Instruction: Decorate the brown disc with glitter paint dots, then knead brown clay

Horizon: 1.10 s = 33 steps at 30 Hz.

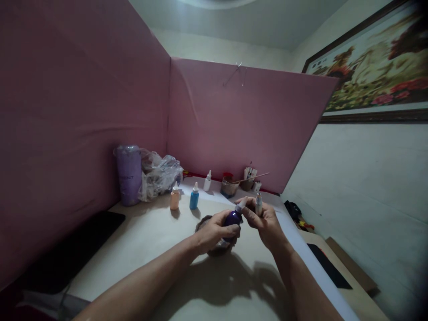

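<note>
Two hands working a purple bottle over a pale bench.
Head view: the left hand [214,232] is gripping the purple bottle [233,218] near the bench's [150,236] middle; the right hand [264,220] is pinching its white nozzle [241,205]. Orange bottle [174,196] and blue bottle [194,196] are standing toward the far edge.

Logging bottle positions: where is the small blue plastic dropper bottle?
In the head view, the small blue plastic dropper bottle stands on the table left of centre, beside the peach dropper bottle.
</note>
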Tool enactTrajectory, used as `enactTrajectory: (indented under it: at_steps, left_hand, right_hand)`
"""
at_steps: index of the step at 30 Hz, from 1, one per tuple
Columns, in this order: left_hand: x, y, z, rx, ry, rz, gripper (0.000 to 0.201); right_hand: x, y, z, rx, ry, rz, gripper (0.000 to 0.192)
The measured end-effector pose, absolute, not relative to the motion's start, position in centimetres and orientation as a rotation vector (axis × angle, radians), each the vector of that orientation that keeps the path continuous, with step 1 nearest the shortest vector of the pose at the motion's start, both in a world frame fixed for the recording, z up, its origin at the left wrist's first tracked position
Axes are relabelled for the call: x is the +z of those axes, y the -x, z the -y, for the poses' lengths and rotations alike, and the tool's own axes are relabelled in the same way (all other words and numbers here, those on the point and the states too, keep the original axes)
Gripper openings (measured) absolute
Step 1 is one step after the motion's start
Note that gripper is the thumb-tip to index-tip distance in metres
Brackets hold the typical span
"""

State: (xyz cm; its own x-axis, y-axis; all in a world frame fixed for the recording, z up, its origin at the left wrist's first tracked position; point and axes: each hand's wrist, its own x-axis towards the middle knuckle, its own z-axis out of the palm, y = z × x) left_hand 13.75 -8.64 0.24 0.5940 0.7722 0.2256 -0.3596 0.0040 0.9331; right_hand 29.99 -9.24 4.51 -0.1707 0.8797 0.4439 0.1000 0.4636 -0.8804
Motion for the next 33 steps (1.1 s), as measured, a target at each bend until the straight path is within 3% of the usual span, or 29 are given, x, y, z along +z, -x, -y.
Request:
enactTrajectory:
  at_steps: [11,16,21,29,33]
  left_hand:
    - [1.1,-13.1,9.1,0.743,-1.096,-0.232,0.043]
    - [1.2,-13.2,8.8,0.909,-1.042,-0.307,0.046]
    - [1.4,-12.9,7.4,1.25,-1.02,-0.462,0.047]
    - [1.5,-12.0,6.4,1.389,-1.024,-0.589,0.046]
    - [1.3,-12.1,6.5,1.383,-1.065,-0.588,0.045]
  right_hand:
    - [4.9,-30.3,9.4,1.103,0.718,1.344,0.031]
    - [4.5,-31.1,8.0,1.111,0.829,1.183,0.033]
    - [2.7,-32.4,5.6,0.782,1.267,1.196,0.031]
    - [0.6,-33.8,4.7,1.104,1.375,1.162,0.029]
    - [-0.1,-34.3,4.2,0.933,1.468,1.277,0.031]
